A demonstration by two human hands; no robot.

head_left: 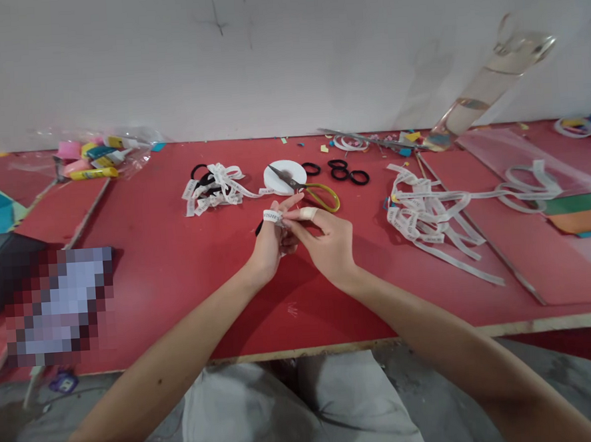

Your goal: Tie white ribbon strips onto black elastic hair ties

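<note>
Above the red table, my left hand [271, 246] is held up, index finger pointing forward, with a white printed ribbon [272, 216] across it. Its other fingers are curled, partly hidden. My right hand [329, 242] pinches at the ribbon with thumb and index finger; a pale band circles that index finger. A bit of something black [258, 228] shows beside my left hand, too little to name. Just beyond my hands, yellow-handled scissors [330, 197] lie with their blades over a white ribbon roll [272, 181].
Bunched printed ribbon [226, 185] lies at left, a larger ribbon heap [425, 216] at right. Black rings [340, 170] sit behind the scissors. Further out are a tilted water bottle [492, 82], a bag of coloured items [91, 157], a blurred phone [70, 298] and a dark case [8, 268].
</note>
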